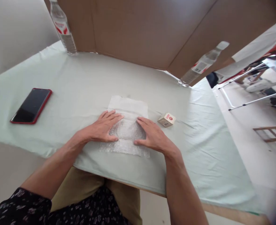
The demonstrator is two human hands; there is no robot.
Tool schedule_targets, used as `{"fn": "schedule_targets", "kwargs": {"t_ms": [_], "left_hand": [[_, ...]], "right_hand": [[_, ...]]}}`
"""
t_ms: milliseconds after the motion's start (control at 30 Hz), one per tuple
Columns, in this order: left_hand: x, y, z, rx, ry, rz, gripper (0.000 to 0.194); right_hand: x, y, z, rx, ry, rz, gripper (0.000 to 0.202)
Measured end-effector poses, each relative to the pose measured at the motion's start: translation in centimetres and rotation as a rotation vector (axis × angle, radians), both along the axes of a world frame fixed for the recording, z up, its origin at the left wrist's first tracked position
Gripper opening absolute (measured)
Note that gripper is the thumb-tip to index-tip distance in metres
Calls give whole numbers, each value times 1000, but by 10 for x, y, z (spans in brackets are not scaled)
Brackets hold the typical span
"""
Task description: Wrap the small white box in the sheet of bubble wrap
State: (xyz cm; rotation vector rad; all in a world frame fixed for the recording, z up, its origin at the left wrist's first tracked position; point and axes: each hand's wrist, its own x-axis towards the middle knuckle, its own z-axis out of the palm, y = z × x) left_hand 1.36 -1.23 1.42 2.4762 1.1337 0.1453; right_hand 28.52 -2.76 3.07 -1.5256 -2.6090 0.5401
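A piece of clear bubble wrap (128,129) lies on the pale green cloth near the table's front edge, with whitish sheet material at its far part. My left hand (104,126) rests on its left side, fingers spread and flat. On the right side lies my right hand (152,134), thumb and fingers apart, touching the wrap's edge. Neither hand grips anything. Just right of my right hand sits a small cream box (166,120) with a red mark and a barcode.
A red-cased phone (31,106) lies at the left. Brown cardboard (133,31) stands along the back, with a water bottle (64,29) at its left and another bottle (202,66) at its right. The cloth-covered table (88,78) ends just before my body.
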Motion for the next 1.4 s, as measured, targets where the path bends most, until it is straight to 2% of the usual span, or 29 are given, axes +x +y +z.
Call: {"fn": "schedule_targets", "kwargs": {"t_ms": [133,300,400,567,667,800,1000,1100,1200,1300,1400], "left_hand": [[-3,0,6,-48,43,-19,93],[-4,-1,7,44,-64,54,80],[-1,-1,4,52,-106,85,82],[-1,2,1,34,15,73,93],[-4,4,2,24,22,55,94],[-5,3,2,43,-32,44,91],[0,1,4,140,-206,53,73],[1,0,4,125,-160,16,78],[0,0,3,98,-79,-7,85],[-2,1,3,74,-53,-5,88],[-2,0,4,76,-76,3,88]], "right_hand": [[9,0,3,-5,-23,-15,80],[9,0,5,67,87,-84,55],[9,1,2,65,62,-112,59],[15,5,-3,44,1,-65,65],[18,8,-5,53,21,-43,65],[18,8,-5,52,55,-42,63],[14,2,1,83,95,-83,63],[12,-1,3,69,85,-70,63],[12,-1,6,73,97,-56,55],[23,3,12,231,193,-183,47],[47,7,12,428,227,-440,58]]}}
